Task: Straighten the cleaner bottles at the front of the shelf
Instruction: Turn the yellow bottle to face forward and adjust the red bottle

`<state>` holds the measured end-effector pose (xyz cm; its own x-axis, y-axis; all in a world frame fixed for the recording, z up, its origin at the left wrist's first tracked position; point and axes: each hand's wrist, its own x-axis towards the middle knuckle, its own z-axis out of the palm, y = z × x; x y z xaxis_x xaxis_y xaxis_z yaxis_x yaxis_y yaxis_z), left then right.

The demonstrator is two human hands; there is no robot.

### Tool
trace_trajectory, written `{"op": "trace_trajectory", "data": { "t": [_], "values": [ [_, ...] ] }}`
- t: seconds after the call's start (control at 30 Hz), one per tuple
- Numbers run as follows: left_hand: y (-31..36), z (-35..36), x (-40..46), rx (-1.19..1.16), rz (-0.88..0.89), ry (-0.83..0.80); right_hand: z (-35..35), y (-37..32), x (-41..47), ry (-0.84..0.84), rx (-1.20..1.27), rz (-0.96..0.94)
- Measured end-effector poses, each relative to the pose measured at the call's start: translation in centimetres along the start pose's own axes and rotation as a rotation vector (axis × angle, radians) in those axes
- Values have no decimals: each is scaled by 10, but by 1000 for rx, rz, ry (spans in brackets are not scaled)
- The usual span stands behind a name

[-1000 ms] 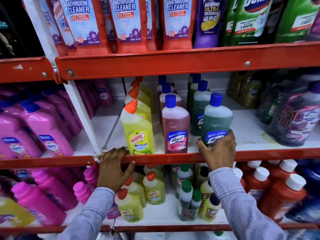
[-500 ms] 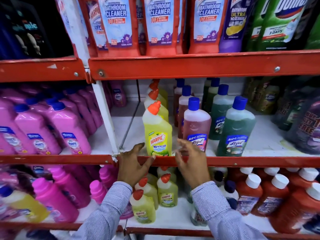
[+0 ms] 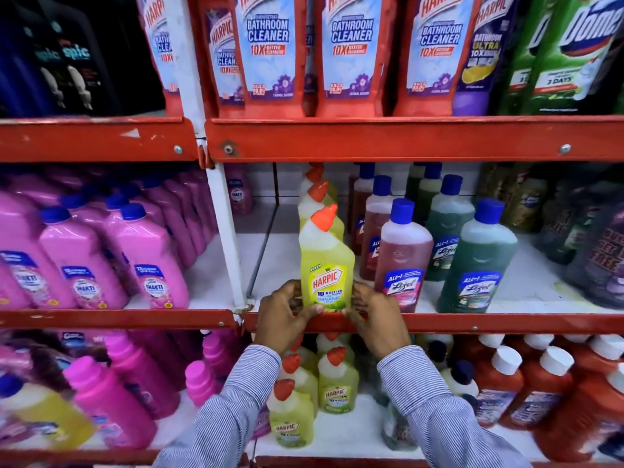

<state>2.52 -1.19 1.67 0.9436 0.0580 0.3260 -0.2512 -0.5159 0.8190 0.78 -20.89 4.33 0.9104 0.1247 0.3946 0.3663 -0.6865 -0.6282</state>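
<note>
A yellow-green Harpic bottle [image 3: 327, 265] with an orange cap stands upright at the front of the middle shelf [image 3: 472, 321]. My left hand [image 3: 285, 317] grips its base from the left and my right hand [image 3: 374, 319] grips it from the right. Just to its right stand a pink Lizol bottle [image 3: 401, 261] and a green Lizol bottle [image 3: 474, 265], both with blue caps and labels facing forward. More Harpic and Lizol bottles line up behind each front one.
Pink Shakti bottles [image 3: 148, 261] fill the left bay past a white upright post [image 3: 226, 238]. Red bathroom cleaner bottles [image 3: 351, 55] stand on the shelf above. Small Harpic bottles [image 3: 337, 383] and red bottles [image 3: 540, 390] sit on the shelf below.
My right hand left the green Lizol bottle and moved left past the pink one. Both hands have now closed on the base of the front Harpic bottle. The camera view shifted left.
</note>
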Motion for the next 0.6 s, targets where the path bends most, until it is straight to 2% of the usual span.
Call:
{"op": "trace_trajectory", "data": {
  "t": [0.13, 0.2, 0.3, 0.37, 0.43, 0.47, 0.53, 0.6],
  "values": [
    [6, 1, -4, -11, 8, 15, 0, 0, -1, -12, 53, -14],
    [10, 2, -11, -47, 6, 57, -3, 5, -8, 36, 82, -15],
    [20, 7, -30, -63, 33, 303, -18, 16, -30, 299, 100, 24],
    [32, 18, -43, -59, 115, 454, -33, 27, -43, 483, 103, 64],
    [49, 36, -52, -56, 226, 426, -47, 43, -47, 562, 68, 113],
    [57, 46, -55, -44, 270, 370, -52, 50, -45, 544, 68, 145],
    [71, 65, -52, -16, 292, 247, -60, 62, -37, 380, 103, 195],
    [76, 83, -42, -10, 208, 149, -65, 69, -30, 186, 61, 177]
  ]
}}
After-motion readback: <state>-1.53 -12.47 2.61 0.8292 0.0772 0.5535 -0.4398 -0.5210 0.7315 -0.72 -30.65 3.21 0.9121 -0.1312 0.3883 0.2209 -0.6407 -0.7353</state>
